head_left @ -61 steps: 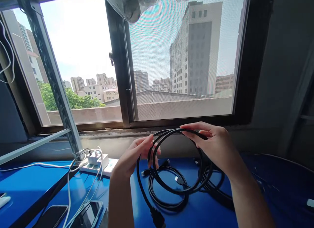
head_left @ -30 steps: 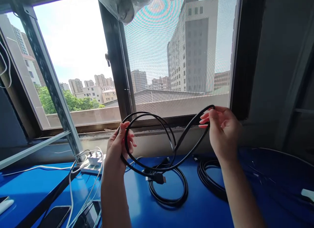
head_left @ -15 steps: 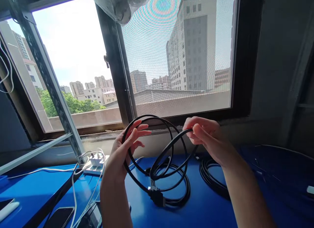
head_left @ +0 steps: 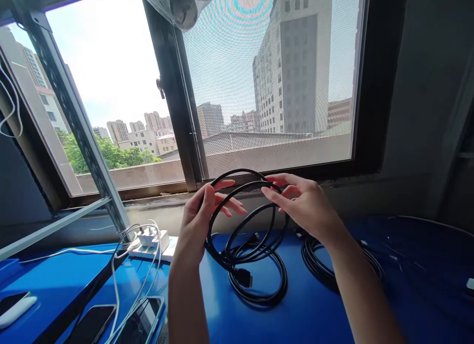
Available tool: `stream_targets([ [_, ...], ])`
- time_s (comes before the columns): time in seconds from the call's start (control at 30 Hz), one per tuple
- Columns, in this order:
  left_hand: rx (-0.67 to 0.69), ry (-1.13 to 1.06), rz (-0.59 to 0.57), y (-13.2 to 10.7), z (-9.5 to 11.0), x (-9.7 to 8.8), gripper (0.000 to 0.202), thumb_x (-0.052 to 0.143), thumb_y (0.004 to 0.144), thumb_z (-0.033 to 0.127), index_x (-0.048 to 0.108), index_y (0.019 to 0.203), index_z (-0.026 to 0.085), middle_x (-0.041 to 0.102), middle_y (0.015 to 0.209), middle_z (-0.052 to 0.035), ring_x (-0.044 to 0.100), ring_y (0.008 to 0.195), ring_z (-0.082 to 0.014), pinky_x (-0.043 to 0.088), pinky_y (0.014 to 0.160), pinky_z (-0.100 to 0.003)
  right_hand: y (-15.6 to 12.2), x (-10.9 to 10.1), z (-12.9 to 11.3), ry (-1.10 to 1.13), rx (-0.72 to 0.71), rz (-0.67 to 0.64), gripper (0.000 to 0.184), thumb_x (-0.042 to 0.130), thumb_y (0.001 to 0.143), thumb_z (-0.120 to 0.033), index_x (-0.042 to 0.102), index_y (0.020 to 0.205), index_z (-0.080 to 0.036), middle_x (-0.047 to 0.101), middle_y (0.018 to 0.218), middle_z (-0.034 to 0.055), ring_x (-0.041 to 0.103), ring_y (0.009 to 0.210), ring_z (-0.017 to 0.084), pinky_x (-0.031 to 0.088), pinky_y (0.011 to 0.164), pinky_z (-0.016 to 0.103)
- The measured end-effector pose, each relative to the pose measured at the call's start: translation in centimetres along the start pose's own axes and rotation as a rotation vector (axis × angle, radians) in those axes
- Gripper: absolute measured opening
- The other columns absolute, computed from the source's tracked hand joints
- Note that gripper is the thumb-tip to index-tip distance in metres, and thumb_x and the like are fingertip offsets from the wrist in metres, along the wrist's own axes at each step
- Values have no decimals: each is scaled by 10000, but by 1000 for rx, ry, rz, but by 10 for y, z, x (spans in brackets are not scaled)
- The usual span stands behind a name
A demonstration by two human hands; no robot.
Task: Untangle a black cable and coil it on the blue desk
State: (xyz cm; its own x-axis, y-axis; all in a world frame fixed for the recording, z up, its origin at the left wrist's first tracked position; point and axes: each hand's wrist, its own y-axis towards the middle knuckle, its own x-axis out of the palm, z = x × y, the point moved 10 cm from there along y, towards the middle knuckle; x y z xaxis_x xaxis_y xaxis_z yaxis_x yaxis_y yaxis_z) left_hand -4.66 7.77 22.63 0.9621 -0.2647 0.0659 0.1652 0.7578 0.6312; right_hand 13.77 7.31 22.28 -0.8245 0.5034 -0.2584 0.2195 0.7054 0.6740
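A black cable [head_left: 247, 185] hangs in large loops between my two hands, above the blue table. My left hand [head_left: 202, 213] carries the left side of the loops between thumb and fingers, with its fingers stretched out to the right. My right hand [head_left: 298, 200] has the top right of the loops between its thumb and fingertips. A wide black plug [head_left: 242, 277] on a cable end hangs below the loops. Behind it, another coiled black cable [head_left: 259, 300] lies on the table, partly covered by the held loops.
Another black cable coil [head_left: 314, 265] lies behind my right forearm. To the left are a white power strip [head_left: 170, 247] with chargers and white cords, and two phones [head_left: 138, 324]. A metal shelf post [head_left: 79, 121] stands before the window. The blue table [head_left: 311, 319] runs along the wall.
My right hand has moved slightly left and brought its cable length up to the loops, its grip now looser. My left hand has shifted right. The plug's silver end no longer shows.
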Motion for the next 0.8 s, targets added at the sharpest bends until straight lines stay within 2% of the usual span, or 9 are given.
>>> stream_targets([
  [0.1,16,59,47,3,-4,-9,363,558,819,529,677,868,190,713,684,-36,671,686,-170,489,586,-249,5,-15,6,-112,-53,164,181,692,673,-394,741,739,-232,646,621,17,547,500,135,404,472,257],
  [0.23,-29,108,250,4,-6,-42,316,627,753,508,656,753,193,722,889,-59,667,690,-162,480,540,-237,6,-40,7,20,-186,327,309,653,688,-525,720,670,-223,674,670,48,595,603,176,441,518,285],
  [0.3,-98,59,396,-1,-10,-64,292,651,725,471,644,736,180,713,848,-58,645,622,-145,466,501,-226,9,-50,17,141,-129,324,310,686,637,-533,710,656,-225,673,670,44,559,547,156,414,458,270],
  [0.4,-156,-16,615,-13,-12,-95,258,683,685,414,634,714,163,670,693,-25,579,514,-111,405,418,-195,12,-56,34,306,40,233,245,774,506,-449,706,630,-249,630,594,8,443,441,98,282,362,222],
  [0.47,-163,-18,680,-19,-11,-107,244,715,653,396,647,712,169,649,674,-16,544,501,-100,370,389,-187,10,-58,40,406,143,207,242,801,424,-388,705,609,-265,587,543,-14,400,430,76,223,354,197],
  [0.57,-139,13,710,-23,-8,-117,243,723,646,408,669,720,184,622,681,-7,511,516,-96,342,384,-191,6,-53,44,534,286,180,304,807,334,-354,707,608,-269,557,539,-32,343,423,47,158,352,166],
  [0.63,-125,44,678,-23,-5,-116,227,706,675,414,676,736,197,613,696,1,505,536,-100,347,405,-202,4,-44,42,589,340,136,339,809,331,-378,708,629,-254,558,577,-34,311,419,30,132,350,157],
  [0.73,-109,95,545,-18,-1,-103,177,698,711,408,670,725,234,624,758,-5,524,603,-119,385,457,-222,2,-35,34,624,328,85,374,809,394,-441,705,679,-222,541,619,-29,279,416,16,107,342,155],
  [0.8,-92,141,466,-14,2,-92,219,707,696,436,647,665,227,621,766,-19,539,633,-135,399,472,-231,2,-32,25,593,257,49,390,794,457,-476,706,727,-207,523,621,-28,277,415,18,110,336,160],
])
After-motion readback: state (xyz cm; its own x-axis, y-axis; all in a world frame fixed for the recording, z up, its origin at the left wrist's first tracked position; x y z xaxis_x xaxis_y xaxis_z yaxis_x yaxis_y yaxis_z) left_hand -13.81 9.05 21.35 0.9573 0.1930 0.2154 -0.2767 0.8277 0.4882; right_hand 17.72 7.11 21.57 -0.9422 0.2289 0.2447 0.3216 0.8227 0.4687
